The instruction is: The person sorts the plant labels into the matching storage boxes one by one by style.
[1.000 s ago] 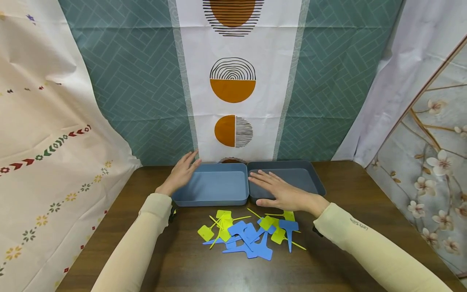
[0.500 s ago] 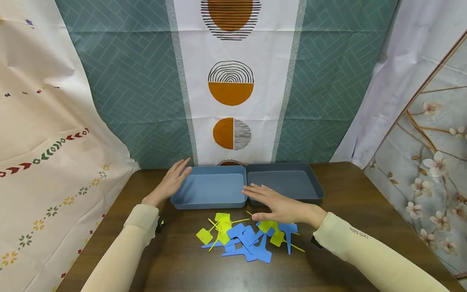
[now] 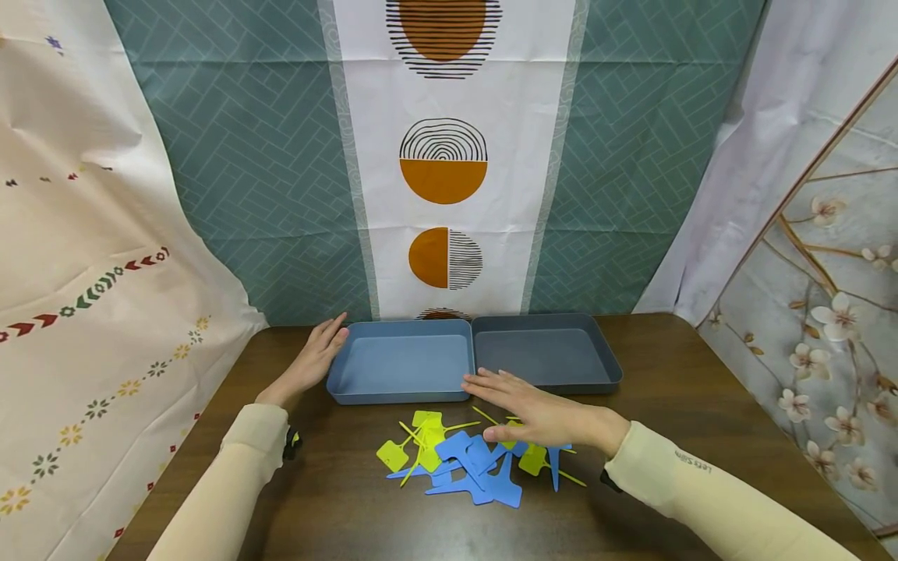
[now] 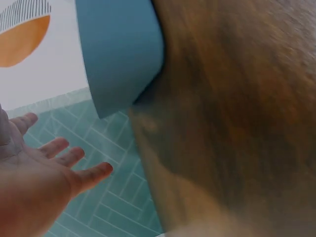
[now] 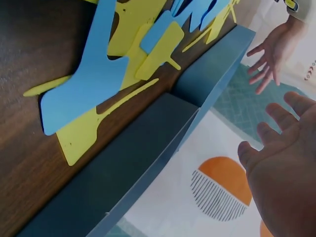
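I see the left hand [image 3: 309, 362] at the left end of the blue tray [image 3: 410, 366], fingers straight and spread, holding nothing. The right hand [image 3: 533, 411], outstretched and bare too, is held up near the right side of the pile. There, yellow tags [image 3: 393, 456] and blue tags [image 3: 505, 489] overlap on the tabletop [image 3: 365, 522], nearer than the blue tray and the grey tray [image 3: 543, 354] to its right.

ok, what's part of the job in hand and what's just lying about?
Likely the job: left hand, right hand, yellow tags, blue tags, light blue tray, dark gray tray.

Surroundings: table, green-and-white backdrop, cream patterned cloth, flowered cloth.
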Action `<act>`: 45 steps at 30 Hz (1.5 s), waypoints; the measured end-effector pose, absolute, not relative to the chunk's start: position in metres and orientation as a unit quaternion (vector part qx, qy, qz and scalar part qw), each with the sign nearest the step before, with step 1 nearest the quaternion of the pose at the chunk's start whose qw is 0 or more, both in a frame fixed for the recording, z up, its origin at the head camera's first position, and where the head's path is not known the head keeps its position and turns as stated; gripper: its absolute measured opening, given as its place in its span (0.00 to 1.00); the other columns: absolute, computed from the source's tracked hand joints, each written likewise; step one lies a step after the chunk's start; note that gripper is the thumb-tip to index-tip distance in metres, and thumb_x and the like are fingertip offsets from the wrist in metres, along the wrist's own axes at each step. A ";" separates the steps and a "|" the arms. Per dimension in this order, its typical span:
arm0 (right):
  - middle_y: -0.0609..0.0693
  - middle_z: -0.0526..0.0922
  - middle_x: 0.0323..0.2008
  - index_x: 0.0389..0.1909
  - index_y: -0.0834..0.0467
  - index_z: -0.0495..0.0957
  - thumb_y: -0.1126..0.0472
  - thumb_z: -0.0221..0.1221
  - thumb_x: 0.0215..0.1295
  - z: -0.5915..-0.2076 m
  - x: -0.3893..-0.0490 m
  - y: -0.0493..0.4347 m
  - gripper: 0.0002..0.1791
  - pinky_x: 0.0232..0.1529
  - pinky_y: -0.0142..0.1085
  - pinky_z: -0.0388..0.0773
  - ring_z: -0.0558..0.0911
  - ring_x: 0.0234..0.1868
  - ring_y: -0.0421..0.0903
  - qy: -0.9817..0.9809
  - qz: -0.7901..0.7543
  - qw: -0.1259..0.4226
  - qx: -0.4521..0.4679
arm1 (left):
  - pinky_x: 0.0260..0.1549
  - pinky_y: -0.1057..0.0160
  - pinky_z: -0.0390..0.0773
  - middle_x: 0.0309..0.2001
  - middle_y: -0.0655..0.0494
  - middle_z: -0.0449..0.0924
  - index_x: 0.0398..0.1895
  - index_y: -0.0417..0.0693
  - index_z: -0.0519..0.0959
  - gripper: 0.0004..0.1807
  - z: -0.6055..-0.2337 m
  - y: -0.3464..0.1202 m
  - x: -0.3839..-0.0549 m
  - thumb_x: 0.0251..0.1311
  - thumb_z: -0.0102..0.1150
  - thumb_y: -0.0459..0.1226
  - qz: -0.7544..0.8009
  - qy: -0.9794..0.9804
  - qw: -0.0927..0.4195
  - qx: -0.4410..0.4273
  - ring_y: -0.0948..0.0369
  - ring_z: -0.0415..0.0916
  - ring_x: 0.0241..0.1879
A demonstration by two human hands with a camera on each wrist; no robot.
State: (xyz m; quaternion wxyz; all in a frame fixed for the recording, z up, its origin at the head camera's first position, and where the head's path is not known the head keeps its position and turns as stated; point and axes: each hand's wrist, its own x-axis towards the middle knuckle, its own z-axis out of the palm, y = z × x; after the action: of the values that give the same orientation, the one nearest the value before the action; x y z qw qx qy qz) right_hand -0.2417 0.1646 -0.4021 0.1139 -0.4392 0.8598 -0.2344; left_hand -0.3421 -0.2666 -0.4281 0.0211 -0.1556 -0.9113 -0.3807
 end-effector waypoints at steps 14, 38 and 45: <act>0.38 0.45 0.84 0.85 0.41 0.47 0.39 0.55 0.77 -0.409 -0.235 0.160 0.43 0.80 0.60 0.43 0.40 0.84 0.47 0.860 -0.242 0.117 -0.434 | 0.70 0.26 0.49 0.77 0.24 0.44 0.84 0.40 0.44 0.38 -0.448 -0.283 -0.339 0.84 0.32 0.54 -0.400 -0.906 -0.001 -0.138 0.30 0.45 0.76; 0.40 0.46 0.84 0.85 0.43 0.49 0.39 0.54 0.78 -0.423 -0.223 0.147 0.41 0.78 0.64 0.46 0.41 0.84 0.52 0.849 -0.267 0.119 -0.441 | 0.72 0.33 0.58 0.80 0.27 0.43 0.85 0.40 0.40 0.40 -0.460 -0.287 -0.339 0.84 0.30 0.56 -0.461 -0.880 -0.034 -0.109 0.32 0.49 0.77; 0.43 0.47 0.84 0.85 0.44 0.49 0.42 0.54 0.79 -0.431 -0.220 0.143 0.41 0.79 0.62 0.43 0.42 0.84 0.54 0.843 -0.282 0.114 -0.444 | 0.69 0.36 0.67 0.81 0.29 0.44 0.84 0.37 0.38 0.41 -0.460 -0.286 -0.337 0.84 0.32 0.55 -0.501 -0.857 -0.068 -0.097 0.31 0.56 0.74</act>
State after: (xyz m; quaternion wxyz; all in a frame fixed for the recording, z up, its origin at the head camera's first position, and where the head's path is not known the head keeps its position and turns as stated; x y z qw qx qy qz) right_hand -0.2201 0.1433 -0.4314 0.1145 -0.4445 0.8425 -0.2820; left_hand -0.3373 -0.2863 -0.4602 -0.0679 -0.0968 -0.8571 -0.5015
